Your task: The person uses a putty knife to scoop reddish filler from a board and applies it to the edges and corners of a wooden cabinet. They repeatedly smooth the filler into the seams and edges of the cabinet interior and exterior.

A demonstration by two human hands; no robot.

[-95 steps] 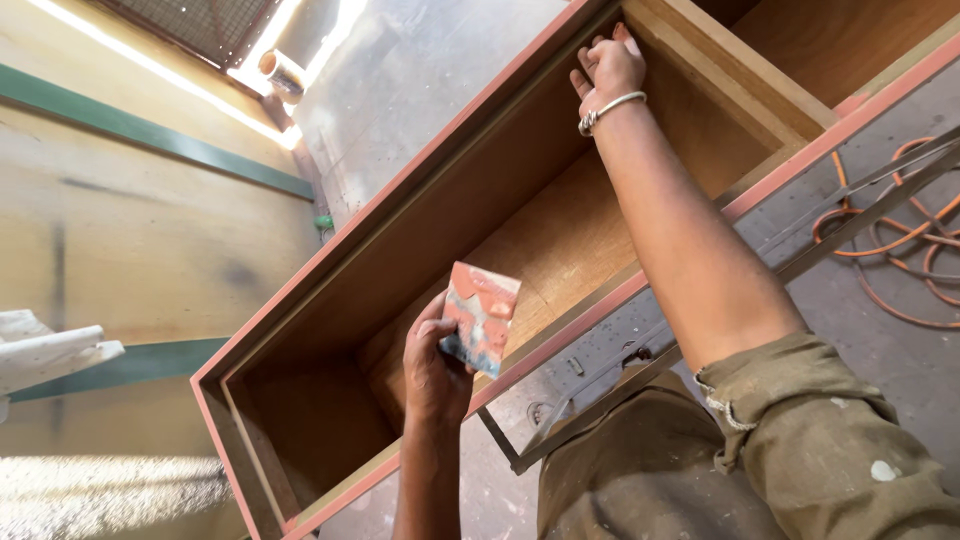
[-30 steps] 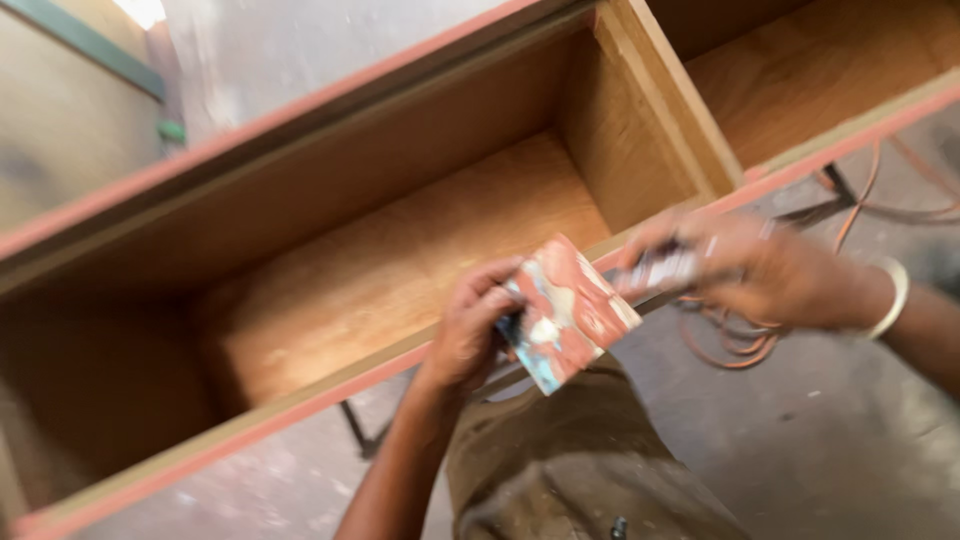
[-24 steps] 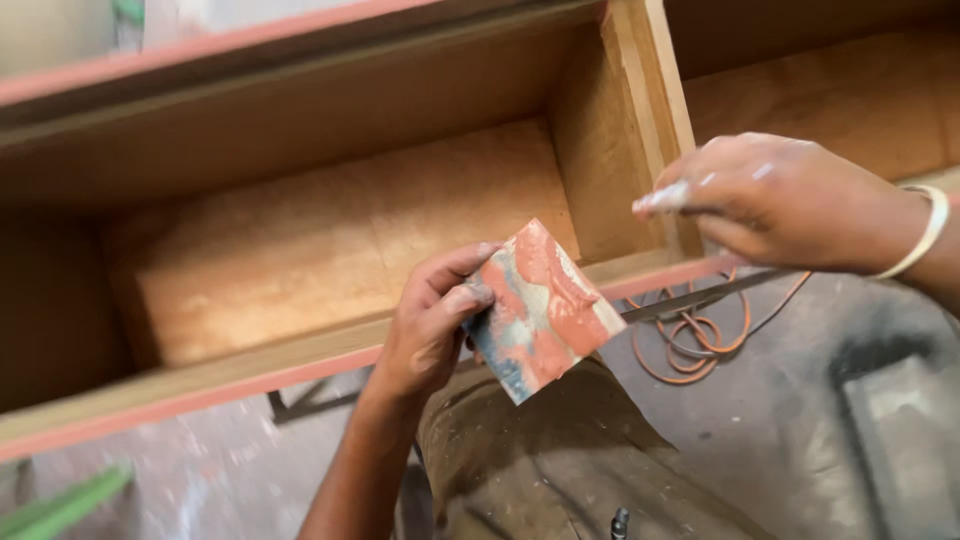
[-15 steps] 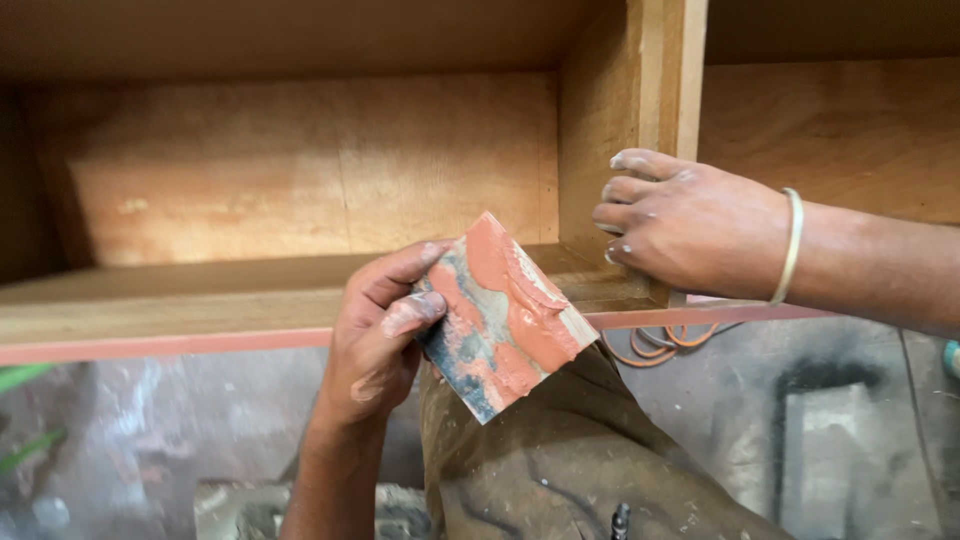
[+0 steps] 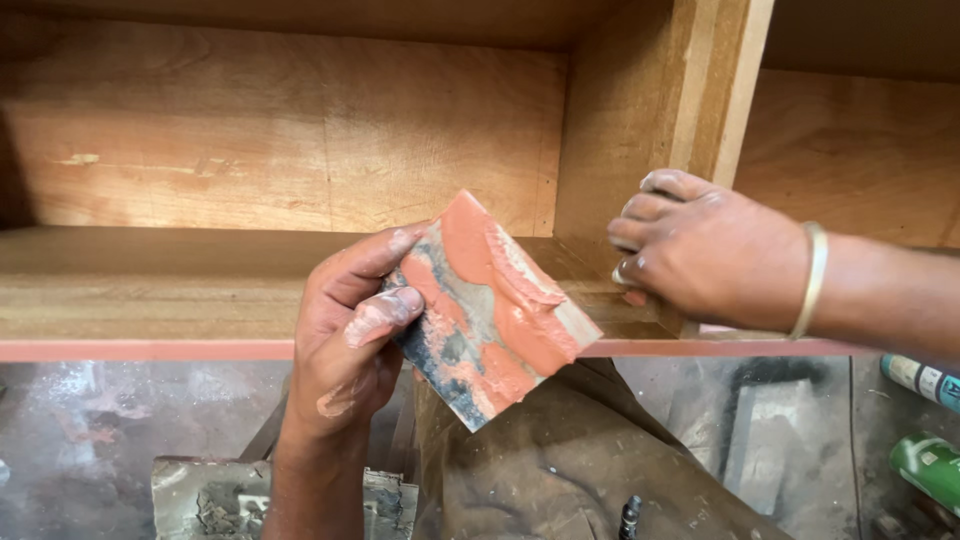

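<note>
The left hand (image 5: 345,335) sits at centre frame, its grip clamped on a flat square board (image 5: 490,310) smeared with salmon-pink putty — thumb across the face, fingers behind. The board is tilted, one corner up, in front of the wooden cabinet (image 5: 280,170) that fills the upper frame. The right hand (image 5: 705,250), centre right, wears a thin bangle (image 5: 812,280); its fingers are curled and pressed against the base of the upright divider (image 5: 655,110) — whether they hold anything I cannot tell. At the lower right edge lie a green container (image 5: 925,470) and a teal-and-white labelled tube (image 5: 920,380).
</note>
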